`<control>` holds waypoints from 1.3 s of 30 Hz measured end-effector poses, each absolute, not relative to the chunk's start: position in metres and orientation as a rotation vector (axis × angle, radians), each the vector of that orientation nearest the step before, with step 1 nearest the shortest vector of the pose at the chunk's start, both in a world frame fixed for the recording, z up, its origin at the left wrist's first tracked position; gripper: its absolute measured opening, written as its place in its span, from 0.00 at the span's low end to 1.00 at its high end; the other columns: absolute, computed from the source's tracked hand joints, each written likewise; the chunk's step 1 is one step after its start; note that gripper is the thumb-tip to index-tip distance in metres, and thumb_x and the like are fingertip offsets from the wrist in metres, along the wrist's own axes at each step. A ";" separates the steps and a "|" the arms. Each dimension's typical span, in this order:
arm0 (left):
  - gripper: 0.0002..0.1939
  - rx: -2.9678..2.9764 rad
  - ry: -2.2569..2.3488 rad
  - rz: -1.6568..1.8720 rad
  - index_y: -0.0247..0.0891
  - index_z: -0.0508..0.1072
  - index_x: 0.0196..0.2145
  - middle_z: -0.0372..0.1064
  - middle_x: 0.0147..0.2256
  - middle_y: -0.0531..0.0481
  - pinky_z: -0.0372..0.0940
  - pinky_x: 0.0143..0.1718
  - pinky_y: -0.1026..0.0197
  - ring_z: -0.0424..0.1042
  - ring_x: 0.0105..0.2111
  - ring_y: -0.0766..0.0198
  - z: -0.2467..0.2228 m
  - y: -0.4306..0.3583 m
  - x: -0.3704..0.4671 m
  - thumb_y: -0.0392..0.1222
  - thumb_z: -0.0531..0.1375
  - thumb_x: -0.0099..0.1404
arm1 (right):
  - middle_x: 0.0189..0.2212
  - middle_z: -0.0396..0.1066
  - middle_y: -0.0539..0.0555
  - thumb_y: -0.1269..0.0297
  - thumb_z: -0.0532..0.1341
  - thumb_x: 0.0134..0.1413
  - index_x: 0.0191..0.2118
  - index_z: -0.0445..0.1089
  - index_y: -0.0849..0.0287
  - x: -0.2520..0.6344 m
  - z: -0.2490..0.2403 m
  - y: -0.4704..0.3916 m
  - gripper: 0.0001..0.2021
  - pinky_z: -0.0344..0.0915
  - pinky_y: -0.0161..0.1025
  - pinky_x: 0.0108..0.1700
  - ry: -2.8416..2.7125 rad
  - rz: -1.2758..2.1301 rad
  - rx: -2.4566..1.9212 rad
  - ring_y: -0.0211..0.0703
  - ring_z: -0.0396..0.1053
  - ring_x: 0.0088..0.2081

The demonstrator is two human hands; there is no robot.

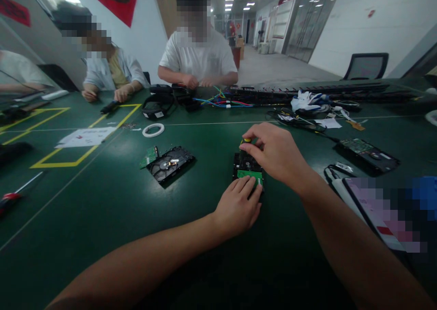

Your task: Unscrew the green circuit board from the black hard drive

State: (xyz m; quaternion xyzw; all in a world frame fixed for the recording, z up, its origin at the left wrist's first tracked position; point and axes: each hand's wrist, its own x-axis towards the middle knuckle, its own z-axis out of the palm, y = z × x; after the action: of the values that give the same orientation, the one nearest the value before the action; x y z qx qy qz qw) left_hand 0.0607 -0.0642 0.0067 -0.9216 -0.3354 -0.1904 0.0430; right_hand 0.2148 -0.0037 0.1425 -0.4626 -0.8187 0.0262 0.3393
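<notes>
Right hand (pixel 273 151): thumb and fingertips pinched round a short, yellow-topped driver (pixel 246 140), held upright over the far part of a drive (pixel 236 165). Driver tip too dark and small to make out.

Left hand (pixel 239 204): palm down, fingertips laid on the green board (pixel 246 174) at the drive's near end. Cannot tell whether the thumb grips the drive's edge or only rests beside it.

Drive lies on the green table (pixel 191 237), in front of the wearer, both hands at it.

Left of it, well apart: a second drive (pixel 177 164), set at a slant, with a small loose-looking board (pixel 149 158) against its far left corner. Beyond that, a white ring (pixel 145 131), flat. Further left, a sheet of paper (pixel 85 138) over yellow lines (pixel 83 157); at the left edge, a red-handled screwdriver (pixel 12 196).

Right side: a third drive (pixel 367 155), green board showing on top. Nearer, a pale device (pixel 358 205), partly blurred out.

Far side of table: a bundle of cables (pixel 235 104), white gloves (pixel 309 101) to its right. Behind the cables, a person in a white shirt (pixel 200 57); left of them, another in a light jacket (pixel 131 68), hands on the table.
</notes>
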 end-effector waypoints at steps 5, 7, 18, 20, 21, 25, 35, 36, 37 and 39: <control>0.25 -2.822 -1.027 -0.573 0.30 0.68 0.64 0.65 0.63 0.32 0.63 0.65 0.43 0.65 0.64 0.43 0.009 -0.065 0.061 0.46 0.53 0.76 | 0.35 0.74 0.53 0.58 0.71 0.59 0.34 0.70 0.55 0.215 0.141 -0.003 0.11 0.61 0.42 0.40 -2.119 -0.004 -1.287 0.46 0.69 0.35; 0.25 -2.821 -1.029 -0.568 0.30 0.68 0.64 0.65 0.64 0.32 0.63 0.65 0.43 0.65 0.64 0.43 0.010 -0.065 0.061 0.46 0.53 0.76 | 0.35 0.73 0.54 0.57 0.71 0.59 0.33 0.69 0.55 0.214 0.140 -0.003 0.12 0.61 0.43 0.40 -2.121 -0.016 -1.297 0.46 0.69 0.35; 0.25 -2.815 -1.024 -0.570 0.30 0.69 0.64 0.65 0.64 0.32 0.64 0.64 0.42 0.64 0.64 0.42 0.009 -0.065 0.061 0.46 0.53 0.76 | 0.49 0.80 0.56 0.74 0.62 0.62 0.48 0.77 0.55 0.216 0.142 -0.004 0.12 0.67 0.49 0.55 -2.201 0.094 -1.148 0.53 0.76 0.51; 0.25 -2.817 -1.025 -0.579 0.31 0.69 0.64 0.65 0.64 0.32 0.64 0.64 0.42 0.65 0.64 0.43 0.008 -0.065 0.061 0.46 0.53 0.76 | 0.50 0.80 0.56 0.74 0.61 0.62 0.49 0.77 0.54 0.216 0.142 -0.004 0.14 0.66 0.49 0.56 -2.205 0.113 -1.138 0.53 0.76 0.51; 0.25 -2.817 -1.023 -0.577 0.31 0.69 0.64 0.66 0.64 0.32 0.64 0.64 0.42 0.65 0.64 0.43 0.008 -0.065 0.061 0.46 0.54 0.76 | 0.50 0.80 0.56 0.74 0.61 0.62 0.50 0.76 0.54 0.215 0.142 -0.004 0.14 0.66 0.48 0.55 -2.199 0.111 -1.139 0.52 0.76 0.50; 0.25 -2.813 -1.026 -0.556 0.30 0.68 0.64 0.66 0.63 0.32 0.64 0.64 0.43 0.65 0.64 0.43 0.009 -0.065 0.061 0.47 0.53 0.76 | 0.45 0.78 0.56 0.72 0.65 0.60 0.47 0.73 0.55 0.213 0.140 -0.004 0.10 0.66 0.45 0.47 -2.138 0.040 -1.207 0.50 0.74 0.43; 0.25 -2.824 -1.030 -0.567 0.30 0.69 0.64 0.65 0.64 0.32 0.63 0.65 0.43 0.64 0.65 0.42 0.008 -0.065 0.061 0.47 0.53 0.77 | 0.42 0.76 0.56 0.65 0.66 0.63 0.43 0.74 0.56 0.212 0.136 -0.002 0.04 0.65 0.44 0.43 -2.123 0.045 -1.198 0.48 0.72 0.39; 0.25 -2.826 -1.029 -0.565 0.30 0.69 0.64 0.65 0.64 0.32 0.63 0.65 0.43 0.64 0.65 0.42 0.008 -0.065 0.061 0.47 0.53 0.77 | 0.43 0.76 0.56 0.66 0.65 0.64 0.43 0.75 0.56 0.212 0.136 -0.001 0.04 0.66 0.45 0.44 -2.125 0.056 -1.182 0.48 0.72 0.40; 0.25 -2.828 -1.030 -0.563 0.30 0.68 0.64 0.65 0.64 0.32 0.63 0.65 0.43 0.64 0.65 0.42 0.008 -0.065 0.061 0.47 0.53 0.77 | 0.44 0.77 0.57 0.68 0.64 0.63 0.44 0.75 0.55 0.213 0.137 -0.001 0.05 0.66 0.45 0.45 -2.126 0.064 -1.170 0.49 0.72 0.41; 0.25 -2.836 -1.032 -0.555 0.30 0.68 0.65 0.65 0.64 0.32 0.63 0.65 0.43 0.64 0.65 0.43 0.008 -0.065 0.061 0.47 0.53 0.77 | 0.44 0.77 0.57 0.71 0.63 0.62 0.44 0.76 0.55 0.214 0.138 -0.001 0.07 0.67 0.46 0.46 -2.129 0.072 -1.151 0.50 0.73 0.43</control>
State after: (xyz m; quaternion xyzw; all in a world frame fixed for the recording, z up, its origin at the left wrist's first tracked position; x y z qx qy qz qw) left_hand 0.0610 -0.0652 0.0085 -0.9236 -0.3360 -0.1808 0.0365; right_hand 0.2139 -0.0013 0.1376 -0.4450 -0.8229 0.0277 0.3521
